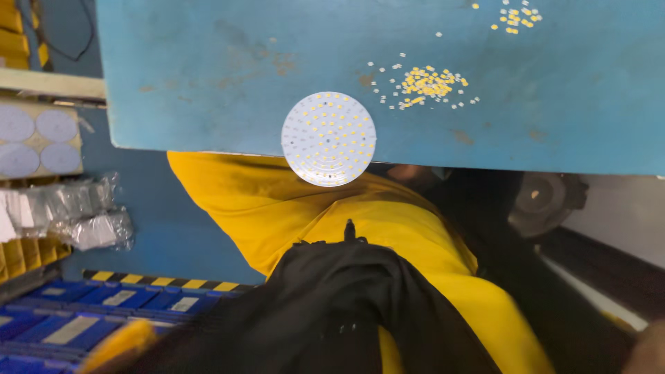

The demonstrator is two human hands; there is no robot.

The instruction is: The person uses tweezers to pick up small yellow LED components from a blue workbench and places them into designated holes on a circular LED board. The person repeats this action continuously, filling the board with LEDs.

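A round white circuit disc (328, 138) dotted with small yellow chips lies at the near edge of the blue table (208, 76), its lower part overhanging my lap. Just right of the disc, a skin-toned shape (410, 173) shows under the table edge, too hidden to identify. A blurred skin-toned patch (651, 353) at the bottom right corner may be my right hand; its fingers cannot be made out. My left hand is out of view. My yellow garment (291, 201) and a black cloth (332, 312) fill the lower middle.
Loose yellow and white chips lie in a heap (424, 84) on the table, with a smaller heap (514, 17) at the far right. At left are a tray of white discs (38, 138), plastic bags (76, 215) and blue trays (83, 318).
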